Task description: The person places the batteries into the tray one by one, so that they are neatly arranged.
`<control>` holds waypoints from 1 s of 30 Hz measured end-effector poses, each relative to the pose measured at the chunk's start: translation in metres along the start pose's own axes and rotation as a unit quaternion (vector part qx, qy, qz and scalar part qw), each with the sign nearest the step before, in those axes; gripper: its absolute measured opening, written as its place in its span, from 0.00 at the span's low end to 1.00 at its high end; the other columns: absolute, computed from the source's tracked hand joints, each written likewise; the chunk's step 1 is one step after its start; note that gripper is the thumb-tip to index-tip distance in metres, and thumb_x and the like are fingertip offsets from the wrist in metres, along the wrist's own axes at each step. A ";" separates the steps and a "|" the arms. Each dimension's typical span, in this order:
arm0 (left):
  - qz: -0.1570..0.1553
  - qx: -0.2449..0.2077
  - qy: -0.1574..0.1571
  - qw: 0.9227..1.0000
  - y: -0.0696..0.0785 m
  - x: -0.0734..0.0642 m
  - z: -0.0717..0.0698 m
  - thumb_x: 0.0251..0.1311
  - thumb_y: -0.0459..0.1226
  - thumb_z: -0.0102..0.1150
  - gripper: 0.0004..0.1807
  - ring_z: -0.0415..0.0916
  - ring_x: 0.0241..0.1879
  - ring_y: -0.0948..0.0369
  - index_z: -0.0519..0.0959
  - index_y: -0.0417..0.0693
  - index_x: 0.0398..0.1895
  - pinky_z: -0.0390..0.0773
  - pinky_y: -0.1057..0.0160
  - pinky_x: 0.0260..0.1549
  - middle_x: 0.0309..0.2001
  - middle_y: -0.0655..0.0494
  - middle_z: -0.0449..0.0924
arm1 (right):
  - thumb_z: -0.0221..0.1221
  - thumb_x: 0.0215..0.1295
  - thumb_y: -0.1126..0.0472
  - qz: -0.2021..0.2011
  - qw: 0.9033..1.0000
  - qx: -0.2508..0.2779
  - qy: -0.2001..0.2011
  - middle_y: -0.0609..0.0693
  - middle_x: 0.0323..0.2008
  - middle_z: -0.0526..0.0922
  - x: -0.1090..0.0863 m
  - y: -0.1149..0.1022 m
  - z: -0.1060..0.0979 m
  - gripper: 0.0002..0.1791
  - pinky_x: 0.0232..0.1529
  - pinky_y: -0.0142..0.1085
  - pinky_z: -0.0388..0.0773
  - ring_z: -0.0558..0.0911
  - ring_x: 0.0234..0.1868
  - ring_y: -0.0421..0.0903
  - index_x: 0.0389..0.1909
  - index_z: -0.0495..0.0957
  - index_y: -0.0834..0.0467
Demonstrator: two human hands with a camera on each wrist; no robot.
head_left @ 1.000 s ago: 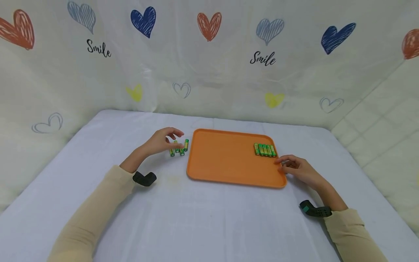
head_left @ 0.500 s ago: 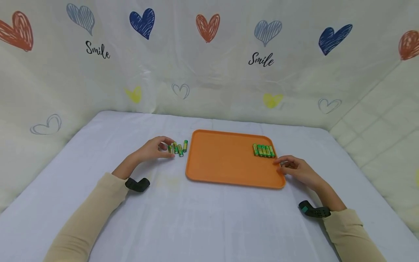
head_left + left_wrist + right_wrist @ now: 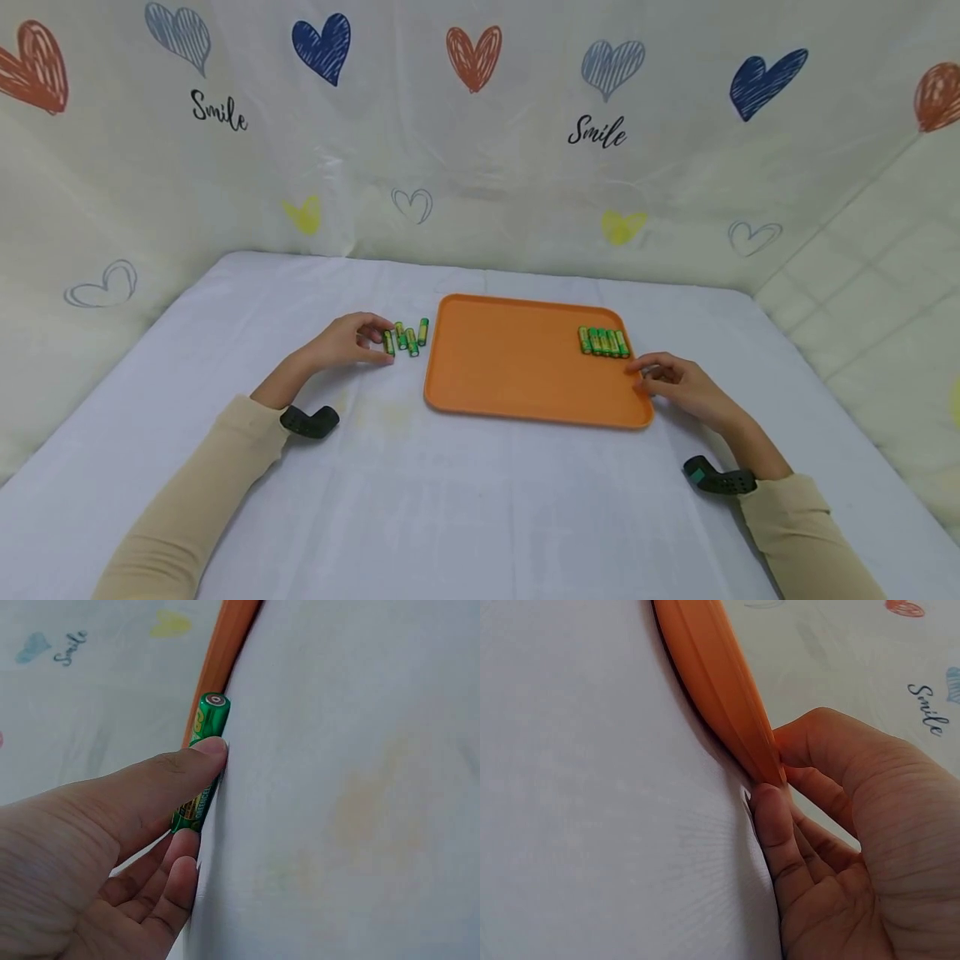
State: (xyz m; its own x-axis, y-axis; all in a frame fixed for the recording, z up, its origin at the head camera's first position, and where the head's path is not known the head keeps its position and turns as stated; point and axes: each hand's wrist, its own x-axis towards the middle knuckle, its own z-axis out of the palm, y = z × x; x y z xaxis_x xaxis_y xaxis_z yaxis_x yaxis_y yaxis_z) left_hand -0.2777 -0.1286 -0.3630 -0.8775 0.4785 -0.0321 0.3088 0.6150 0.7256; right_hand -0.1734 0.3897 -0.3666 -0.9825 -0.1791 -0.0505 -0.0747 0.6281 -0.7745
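Once my left hand [image 3: 352, 340] had shifted back and come down, its thumb and fingers pinched the leftmost green-and-yellow cylindrical battery [image 3: 388, 343], which lay on the white cloth-covered counter [image 3: 480, 500] left of the shallow, rectangular orange tray [image 3: 517, 379]. I could not see the index fingertip in the left wrist view. I judged that the pick-up stage had begun; transfer of the battery had not. My right hand [image 3: 686, 390] pinched the tray's right rim between bent thumb and finger, its position unchanged, presumably as a brace.

Counts were as follows. Loose batteries numbered four: the pinched one plus three other batteries [image 3: 412, 342] just to its right. Row batteries [image 3: 603, 342] on the tray numbered five by my count, packed side by side near the right rim. Trays numbered one.
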 end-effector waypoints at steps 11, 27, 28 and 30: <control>-0.002 -0.019 0.001 1.000 0.002 0.000 -0.003 0.46 0.40 0.71 0.31 0.76 0.46 0.54 0.73 0.42 0.56 0.77 0.57 0.47 0.48 0.46 0.77 | 0.61 0.61 0.54 -0.004 1.000 0.005 0.001 0.42 0.46 0.80 0.000 0.000 -0.001 0.21 0.38 0.27 0.71 0.74 0.38 0.38 0.52 0.74 0.60; 0.024 -0.064 -0.001 0.998 0.018 0.012 -0.001 0.45 0.41 0.72 0.33 0.76 0.45 0.55 0.72 0.39 0.56 0.78 0.61 0.46 0.48 0.45 0.78 | 0.60 0.62 0.54 -0.003 1.000 -0.001 0.000 0.43 0.46 0.79 0.000 -0.001 -0.002 0.20 0.39 0.26 0.72 0.74 0.37 0.38 0.52 0.74 0.60; 0.025 -0.066 -0.002 0.997 0.019 0.013 0.000 0.45 0.41 0.72 0.34 0.76 0.45 0.55 0.72 0.39 0.56 0.78 0.62 0.46 0.48 0.45 0.78 | 0.60 0.62 0.55 -0.005 1.000 0.000 -0.001 0.43 0.46 0.79 0.000 -0.001 -0.002 0.20 0.39 0.26 0.72 0.74 0.37 0.38 0.52 0.74 0.60; 0.029 -0.069 -0.005 0.997 0.022 0.015 0.002 0.44 0.43 0.73 0.35 0.77 0.45 0.56 0.72 0.40 0.56 0.78 0.63 0.45 0.47 0.46 0.78 | 0.60 0.62 0.55 -0.005 1.000 0.002 -0.002 0.42 0.46 0.79 0.001 -0.001 -0.001 0.20 0.38 0.26 0.72 0.74 0.37 0.37 0.52 0.74 0.60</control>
State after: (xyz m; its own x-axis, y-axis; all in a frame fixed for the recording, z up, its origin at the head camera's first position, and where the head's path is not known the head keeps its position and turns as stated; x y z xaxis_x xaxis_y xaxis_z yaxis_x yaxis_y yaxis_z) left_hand -0.2838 -0.1070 -0.3489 -0.8557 0.5174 0.0068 0.3053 0.4944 0.8139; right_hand -0.1745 0.3893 -0.3651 -0.9810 -0.1883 -0.0459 -0.0833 0.6233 -0.7775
